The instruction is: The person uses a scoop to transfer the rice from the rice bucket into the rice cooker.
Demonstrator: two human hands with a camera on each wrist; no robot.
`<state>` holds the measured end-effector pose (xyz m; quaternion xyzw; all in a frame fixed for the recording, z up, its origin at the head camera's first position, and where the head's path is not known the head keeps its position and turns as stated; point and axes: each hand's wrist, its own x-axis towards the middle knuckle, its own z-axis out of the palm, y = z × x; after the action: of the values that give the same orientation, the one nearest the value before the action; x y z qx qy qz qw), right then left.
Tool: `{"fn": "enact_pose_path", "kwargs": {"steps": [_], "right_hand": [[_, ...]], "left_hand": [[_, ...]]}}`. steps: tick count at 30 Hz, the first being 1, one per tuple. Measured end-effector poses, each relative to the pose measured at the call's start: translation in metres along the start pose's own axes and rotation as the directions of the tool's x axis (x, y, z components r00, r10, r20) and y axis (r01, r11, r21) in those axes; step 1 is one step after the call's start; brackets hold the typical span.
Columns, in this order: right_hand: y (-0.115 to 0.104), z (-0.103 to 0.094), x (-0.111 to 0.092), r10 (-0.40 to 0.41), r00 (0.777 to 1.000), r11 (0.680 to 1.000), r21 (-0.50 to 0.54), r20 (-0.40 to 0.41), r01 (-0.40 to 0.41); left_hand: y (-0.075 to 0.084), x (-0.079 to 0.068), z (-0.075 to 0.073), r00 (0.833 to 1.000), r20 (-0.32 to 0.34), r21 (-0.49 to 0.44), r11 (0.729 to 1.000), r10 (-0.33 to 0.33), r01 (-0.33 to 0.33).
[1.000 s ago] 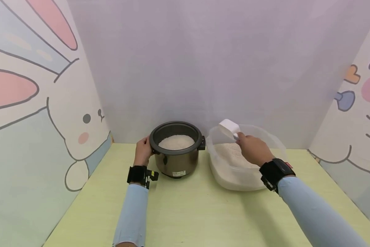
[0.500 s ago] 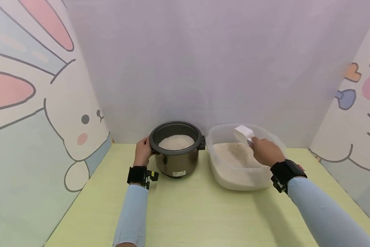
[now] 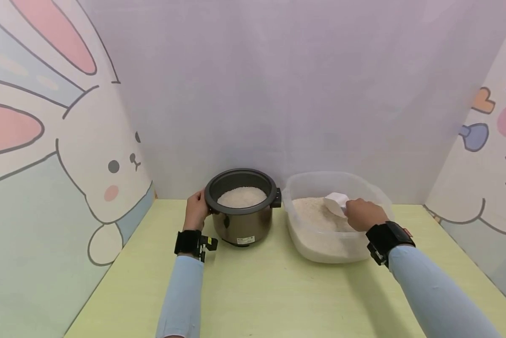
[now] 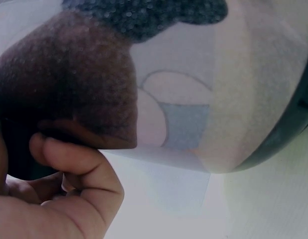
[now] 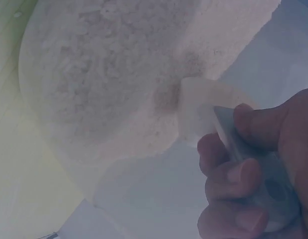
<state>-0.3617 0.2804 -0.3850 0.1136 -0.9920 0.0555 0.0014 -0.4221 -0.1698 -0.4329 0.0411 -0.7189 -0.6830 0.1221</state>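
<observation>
A dark rice cooker (image 3: 244, 225) stands lidless at the middle back, with white rice (image 3: 242, 197) inside. My left hand (image 3: 195, 209) holds its left side handle; in the left wrist view the thumb and fingers (image 4: 74, 159) curl round the dark handle (image 4: 24, 154). To the right, a translucent plastic tub (image 3: 295, 230) holds more rice (image 3: 310, 211). My right hand (image 3: 364, 215) grips the handle of a white scoop (image 3: 336, 203) inside the tub. In the right wrist view the scoop's cup (image 5: 196, 109) touches the rice, its front edge partly in it.
Both vessels stand side by side on a pale green table (image 3: 257, 291), close to the lilac back wall (image 3: 253, 94). Side panels with cartoon drawings (image 3: 105, 188) flank the table. A second side handle (image 3: 276, 198) of the cooker points toward the tub.
The scoop, held by my right hand, has moved right over the tub and then down into the rice. My left hand keeps its hold on the cooker's handle.
</observation>
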Motion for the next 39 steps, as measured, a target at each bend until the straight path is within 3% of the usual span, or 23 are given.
{"fn": "enact_pose_path", "kwargs": {"steps": [8,13,20,28,33,39], "right_hand": [[-0.001,0.0,-0.01,0.045,0.989,0.994,-0.092,-0.138,-0.058],[0.0,0.002,-0.011,0.061,0.988,0.99,-0.121,-0.142,-0.078],[-0.001,0.001,-0.01,0.068,0.994,0.99,-0.115,-0.08,-0.077],[0.005,0.001,-0.001,0.001,0.991,1.0,0.013,0.132,-0.003],[0.01,0.003,0.0,-0.084,0.984,0.991,0.112,0.155,0.067],[0.01,0.003,0.003,-0.182,0.97,0.957,0.254,0.159,0.138]], "left_hand": [[0.0,0.0,-0.001,1.0,0.007,-0.003,1.0,0.013,-0.013],[-0.001,-0.002,-0.001,1.0,-0.002,-0.005,1.0,0.005,-0.005],[0.001,-0.003,-0.001,1.0,-0.01,0.006,1.0,0.001,-0.001],[0.005,-0.005,-0.001,1.0,-0.01,0.018,1.0,0.012,-0.012],[0.008,-0.007,0.0,1.0,-0.002,0.02,1.0,0.013,-0.013],[0.008,-0.008,0.001,1.0,-0.007,0.012,1.0,0.019,-0.018]]}}
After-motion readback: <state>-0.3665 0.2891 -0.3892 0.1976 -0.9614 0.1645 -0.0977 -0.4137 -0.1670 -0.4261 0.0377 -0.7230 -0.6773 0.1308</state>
